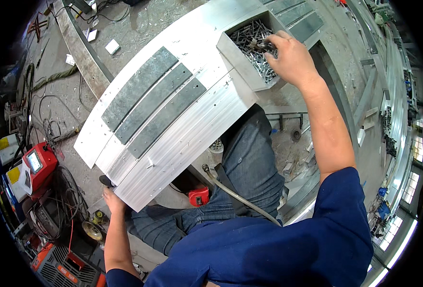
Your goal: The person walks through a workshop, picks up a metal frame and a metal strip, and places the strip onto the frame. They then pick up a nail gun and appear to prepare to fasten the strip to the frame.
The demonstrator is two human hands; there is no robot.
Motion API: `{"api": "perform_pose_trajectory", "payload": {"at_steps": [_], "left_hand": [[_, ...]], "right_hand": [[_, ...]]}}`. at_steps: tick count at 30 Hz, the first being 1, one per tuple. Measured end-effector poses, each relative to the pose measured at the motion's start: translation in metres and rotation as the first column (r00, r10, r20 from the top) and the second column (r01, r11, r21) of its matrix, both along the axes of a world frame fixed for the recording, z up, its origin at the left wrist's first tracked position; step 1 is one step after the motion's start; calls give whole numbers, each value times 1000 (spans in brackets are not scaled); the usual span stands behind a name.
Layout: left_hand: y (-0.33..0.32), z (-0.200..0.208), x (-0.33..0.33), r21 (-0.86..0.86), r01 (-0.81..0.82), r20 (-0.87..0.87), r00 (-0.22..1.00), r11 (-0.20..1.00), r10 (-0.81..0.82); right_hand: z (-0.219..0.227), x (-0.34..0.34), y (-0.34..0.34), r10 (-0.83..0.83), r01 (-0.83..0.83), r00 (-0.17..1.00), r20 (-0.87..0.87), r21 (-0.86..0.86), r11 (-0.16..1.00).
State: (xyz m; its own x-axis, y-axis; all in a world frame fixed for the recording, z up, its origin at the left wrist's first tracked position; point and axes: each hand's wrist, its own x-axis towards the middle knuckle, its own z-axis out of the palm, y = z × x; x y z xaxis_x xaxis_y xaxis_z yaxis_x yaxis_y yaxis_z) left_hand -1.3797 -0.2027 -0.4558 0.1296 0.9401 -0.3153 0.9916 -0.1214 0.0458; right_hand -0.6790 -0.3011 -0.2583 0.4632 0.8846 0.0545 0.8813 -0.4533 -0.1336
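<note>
From the head view, my right hand (pixel 292 58) is in the upper middle of the frame, reaching into the open metal box (pixel 235 62) full of screws (pixel 252 45). The grip of that hand is narrow: the fingertips (pixel 269 48) are pinched on what looks like a few screws, though how many I cannot tell. The box sits on the upper right end of the long aluminium panel (pixel 173 143) that runs from the lower left to the top of the frame, with three dark grey strips (pixel 147 103) lying along it.

My left hand (pixel 112 198) is at the lower left, at the near corner of the panel. Its fingers go under the edge, so whether that grip is wide or closed on something I cannot tell; a dark handle (pixel 105 180) shows just beside it.

To do this well, I judge I should lift only a few screws, pinched cleanly, so none spill over the low wall of the box. The left hand should keep the panel steady, since the box rests on it.
</note>
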Motion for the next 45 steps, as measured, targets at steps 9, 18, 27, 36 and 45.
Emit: {"api": "perform_pose_trajectory", "payload": {"at_steps": [9,18,27,36,45], "left_hand": [[17,18,10,-346,-389,-189,920,854,343],[38,47,34,-497,33,-202,967,867,-152],[30,41,19,-384,51,-216,966,922,-143],[27,53,35,-345,52,-220,966,937,-135],[26,56,39,-329,18,-176,981,944,-80]], "right_hand": [[5,7,10,-98,94,994,-50,-74,993],[9,1,2,-168,136,956,-242,-145,980],[-6,-1,10,-73,74,997,9,-106,992],[29,-64,-9,66,393,616,-785,379,838],[-55,-126,-17,136,224,533,-835,294,929]]}}
